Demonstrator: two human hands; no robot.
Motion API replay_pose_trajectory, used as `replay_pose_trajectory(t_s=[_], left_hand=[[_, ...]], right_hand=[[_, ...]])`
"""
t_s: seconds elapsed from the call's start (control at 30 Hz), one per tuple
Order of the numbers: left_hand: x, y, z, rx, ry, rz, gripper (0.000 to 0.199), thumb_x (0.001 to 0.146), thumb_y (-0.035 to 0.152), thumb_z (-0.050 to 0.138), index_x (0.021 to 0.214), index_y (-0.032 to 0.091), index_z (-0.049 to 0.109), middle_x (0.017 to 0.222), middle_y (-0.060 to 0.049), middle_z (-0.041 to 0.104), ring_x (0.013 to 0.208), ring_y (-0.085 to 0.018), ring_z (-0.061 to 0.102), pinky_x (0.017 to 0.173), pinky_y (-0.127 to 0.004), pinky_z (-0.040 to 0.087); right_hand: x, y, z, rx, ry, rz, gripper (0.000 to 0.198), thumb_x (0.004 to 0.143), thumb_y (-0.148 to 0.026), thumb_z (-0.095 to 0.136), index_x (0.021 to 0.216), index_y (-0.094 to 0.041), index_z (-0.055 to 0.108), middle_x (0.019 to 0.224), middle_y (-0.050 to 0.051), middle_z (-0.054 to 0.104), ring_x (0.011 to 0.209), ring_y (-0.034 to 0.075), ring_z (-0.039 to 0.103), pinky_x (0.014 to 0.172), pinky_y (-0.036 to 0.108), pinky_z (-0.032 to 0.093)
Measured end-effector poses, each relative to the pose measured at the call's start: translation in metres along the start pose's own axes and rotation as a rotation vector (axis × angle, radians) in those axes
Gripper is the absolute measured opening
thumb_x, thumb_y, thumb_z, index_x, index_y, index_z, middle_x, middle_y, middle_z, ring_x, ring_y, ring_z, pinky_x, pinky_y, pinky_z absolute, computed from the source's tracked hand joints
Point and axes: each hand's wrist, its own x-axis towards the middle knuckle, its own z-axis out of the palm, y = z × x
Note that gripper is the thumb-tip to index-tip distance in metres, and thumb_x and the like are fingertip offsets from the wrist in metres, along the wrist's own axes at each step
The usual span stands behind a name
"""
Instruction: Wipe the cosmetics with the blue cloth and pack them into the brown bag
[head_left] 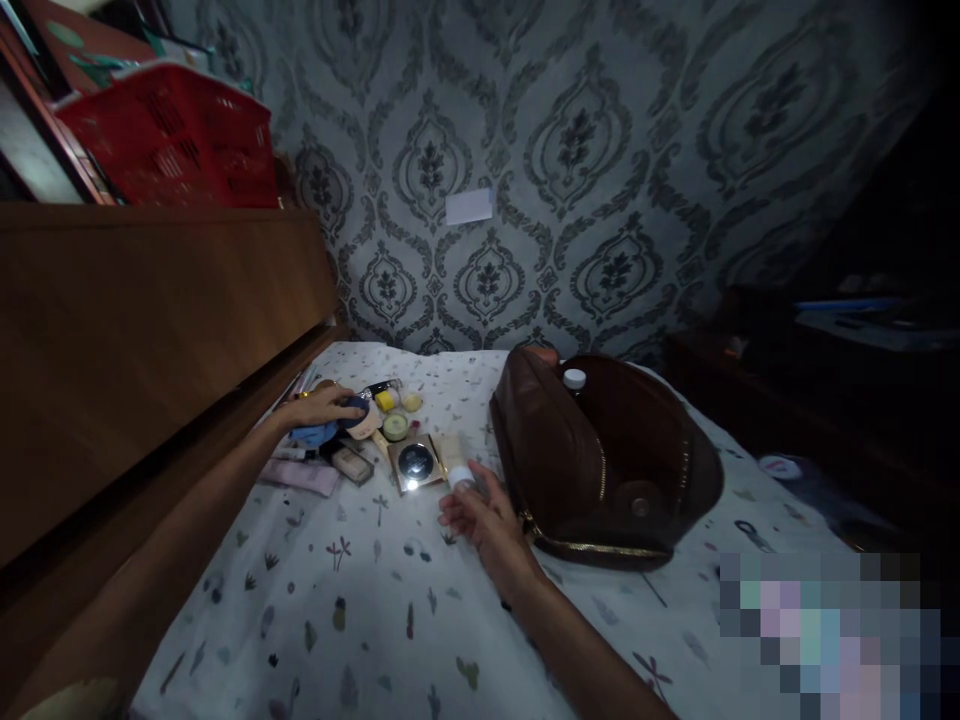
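Note:
My left hand [324,404] reaches in from the left, its fingers stretched over a round dark-blue compact [355,412] in a cluster of cosmetics. Its thumb is not clearly visible. The fingers of my right hand [491,515] close around the white-capped end of a beige tube [453,455]. Just left of that tube, a gold square compact [414,464] with a dark round centre lies on the sheet. Around them are a small greenish round jar [395,427], a rectangular compact [352,463], a pink tube [301,476] and a yellow-capped item [385,400].
A brown leather bag [551,470] gapes wide right of my right hand, a white-capped bottle [574,380] inside. The patterned sheet [375,620] spreads beneath. A wooden cabinet [150,330] borders the left, topped by a red basket [180,135]. The papered wall [525,250] rises behind.

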Motion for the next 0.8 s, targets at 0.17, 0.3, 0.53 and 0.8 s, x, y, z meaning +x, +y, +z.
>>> replay_pose_trajectory(t_s=[0.17, 0.3, 0.53, 0.8], left_hand=[[-0.012, 0.03, 0.006, -0.026, -0.103, 0.062, 0.062, 0.064, 0.061, 0.072, 0.109, 0.019, 0.072, 0.105, -0.005, 0.074, 0.102, -0.029, 0.066, 0.085, -0.03, 0.052], [-0.038, 0.066, 0.022, -0.068, -0.207, 0.17, 0.058, 0.071, 0.061, 0.067, 0.114, 0.021, 0.07, 0.108, -0.003, 0.072, 0.103, -0.027, 0.064, 0.088, -0.029, 0.05], [-0.092, 0.108, 0.062, -0.101, -0.355, 0.347, 0.049, 0.081, 0.056, 0.063, 0.115, 0.02, 0.065, 0.097, -0.003, 0.069, 0.087, -0.022, 0.062, 0.079, -0.029, 0.048], [-0.121, 0.118, 0.087, -0.142, 0.424, 0.452, 0.03, 0.095, 0.042, 0.046, 0.099, 0.021, 0.066, 0.099, -0.006, 0.066, 0.096, -0.023, 0.059, 0.09, -0.035, 0.046]], right_hand=[[-0.004, -0.003, 0.001, -0.072, -0.064, -0.041, 0.097, 0.066, -0.052, 0.078, 0.142, -0.014, 0.032, 0.072, 0.001, 0.068, 0.058, 0.017, 0.063, 0.05, 0.023, 0.043], [-0.009, -0.001, 0.006, -0.247, -0.082, -0.206, 0.081, 0.067, -0.043, 0.077, 0.138, -0.02, 0.044, 0.091, 0.004, 0.066, 0.073, 0.018, 0.064, 0.051, 0.023, 0.044], [-0.013, 0.012, 0.009, -0.423, -0.25, -0.36, 0.071, 0.063, -0.032, 0.082, 0.127, -0.019, 0.054, 0.119, 0.009, 0.064, 0.107, 0.025, 0.06, 0.088, 0.034, 0.049], [-0.008, 0.017, 0.006, -0.398, -0.204, -0.269, 0.041, 0.064, -0.03, 0.076, 0.102, -0.019, 0.063, 0.084, 0.001, 0.067, 0.081, 0.02, 0.061, 0.07, 0.03, 0.051]])
